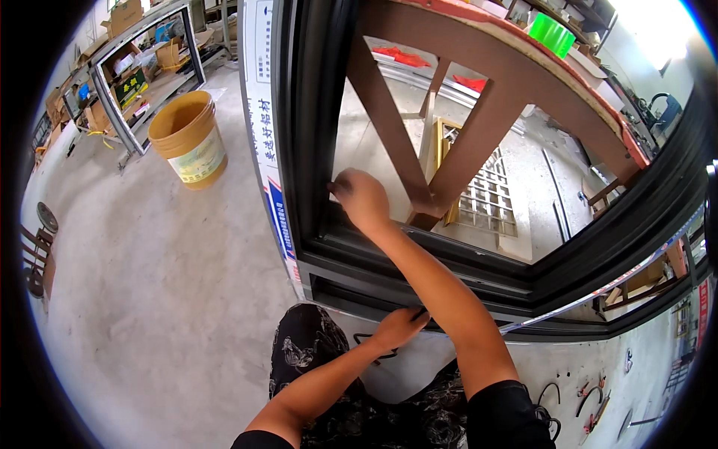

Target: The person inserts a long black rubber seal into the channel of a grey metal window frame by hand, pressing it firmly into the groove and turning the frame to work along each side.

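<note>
The right hand [361, 198] has its fingertips pinched together against the inner edge of the dark window frame [314, 135], right at the lower left corner of the glazed opening; what the fingers nip, if anything beyond a thin black seal, is too small to tell. From those fingers the frame's upright member runs toward 12 o'clock and its bottom rail runs off toward 4 o'clock, so the corner sits directly under the fingertips. The left hand [399, 326] lies at about 5 o'clock from the right one, lower on the frame's outer rail, fingers curled and closed on a thin black strip [366, 340] that loops down beside the knee. The right hand is the nearer one to the corner.

Through the opening shows a brown trestle [479, 127] with slanted braces. The frame stands on a pale concrete floor [164, 284]. At 10 o'clock stands a yellow bucket [188, 141], with another metal frame [127, 90] and cardboard boxes beyond it. Small black hooks and tools [591, 400] lie at 4 o'clock.
</note>
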`<state>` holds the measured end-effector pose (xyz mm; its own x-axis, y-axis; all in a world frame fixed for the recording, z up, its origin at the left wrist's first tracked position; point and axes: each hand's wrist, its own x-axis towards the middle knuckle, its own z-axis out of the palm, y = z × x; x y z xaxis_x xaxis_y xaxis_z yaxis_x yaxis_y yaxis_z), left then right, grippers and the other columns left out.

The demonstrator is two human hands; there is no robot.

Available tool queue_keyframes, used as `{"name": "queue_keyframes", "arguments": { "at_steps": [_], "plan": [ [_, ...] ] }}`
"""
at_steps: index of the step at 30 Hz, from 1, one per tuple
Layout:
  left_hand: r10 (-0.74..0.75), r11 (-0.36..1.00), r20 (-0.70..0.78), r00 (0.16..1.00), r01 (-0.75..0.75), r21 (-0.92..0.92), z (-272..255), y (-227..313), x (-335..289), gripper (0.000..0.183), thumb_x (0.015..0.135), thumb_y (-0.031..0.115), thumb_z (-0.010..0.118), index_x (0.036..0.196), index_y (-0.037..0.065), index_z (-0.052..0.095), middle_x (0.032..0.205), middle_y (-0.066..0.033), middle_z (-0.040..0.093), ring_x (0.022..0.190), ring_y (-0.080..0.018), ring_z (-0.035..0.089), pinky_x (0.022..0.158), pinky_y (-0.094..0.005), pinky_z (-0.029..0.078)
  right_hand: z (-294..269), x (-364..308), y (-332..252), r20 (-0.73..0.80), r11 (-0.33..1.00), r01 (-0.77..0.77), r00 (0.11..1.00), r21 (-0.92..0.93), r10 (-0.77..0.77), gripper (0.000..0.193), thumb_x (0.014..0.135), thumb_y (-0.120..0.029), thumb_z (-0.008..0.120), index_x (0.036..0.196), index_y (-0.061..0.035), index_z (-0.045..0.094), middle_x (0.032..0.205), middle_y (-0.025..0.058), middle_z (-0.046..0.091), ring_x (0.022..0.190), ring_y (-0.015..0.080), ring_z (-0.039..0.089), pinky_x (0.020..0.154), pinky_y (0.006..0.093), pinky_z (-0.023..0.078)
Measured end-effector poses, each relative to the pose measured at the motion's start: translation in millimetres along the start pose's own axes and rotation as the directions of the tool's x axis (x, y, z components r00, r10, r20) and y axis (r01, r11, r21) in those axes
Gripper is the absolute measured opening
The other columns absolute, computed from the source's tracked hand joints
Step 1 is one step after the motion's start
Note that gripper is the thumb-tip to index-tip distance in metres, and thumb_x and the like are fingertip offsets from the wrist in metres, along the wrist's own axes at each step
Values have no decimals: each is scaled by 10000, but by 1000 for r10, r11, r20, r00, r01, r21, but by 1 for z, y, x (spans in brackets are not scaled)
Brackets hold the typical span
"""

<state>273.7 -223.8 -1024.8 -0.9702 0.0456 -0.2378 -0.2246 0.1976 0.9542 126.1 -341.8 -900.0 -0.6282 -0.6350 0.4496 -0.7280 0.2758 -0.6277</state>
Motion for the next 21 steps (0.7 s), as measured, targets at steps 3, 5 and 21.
{"name": "queue_keyframes", "arguments": {
  "at_steps": [3, 5, 21],
  "plan": [
    [-73, 997, 8, 997, 73, -39, -6, 22, -9, 408, 973, 391, 528, 1104, 17, 625, 817, -143, 644, 760, -285, 607, 707, -399, 457, 13, 4, 11, -73, 998, 15, 997, -67, -20, 159, 827, -169, 677, 820, -13, 650, 783, 178, 647, 752, 375, 628, 677, 449, 491],
    [-114, 993, 19, 993, 114, -15, -6, 28, -16, 408, 970, 383, 533, 1129, 17, 619, 879, -151, 662, 819, -278, 628, 743, -391, 469, 22, 1, 9, -131, 996, 58, 989, -72, -67, 137, 811, -142, 675, 795, -14, 629, 771, 176, 632, 747, 381, 617, 675, 457, 485],
    [-26, 998, -43, 999, 24, -53, -5, 13, -3, 407, 982, 400, 507, 1034, 29, 666, 741, -178, 622, 699, -356, 595, 646, -465, 437, 17, 0, 14, -81, 993, 87, 992, -78, -93, 103, 795, -99, 673, 826, -35, 598, 826, 140, 610, 787, 365, 604, 687, 456, 484]
  ]
}}
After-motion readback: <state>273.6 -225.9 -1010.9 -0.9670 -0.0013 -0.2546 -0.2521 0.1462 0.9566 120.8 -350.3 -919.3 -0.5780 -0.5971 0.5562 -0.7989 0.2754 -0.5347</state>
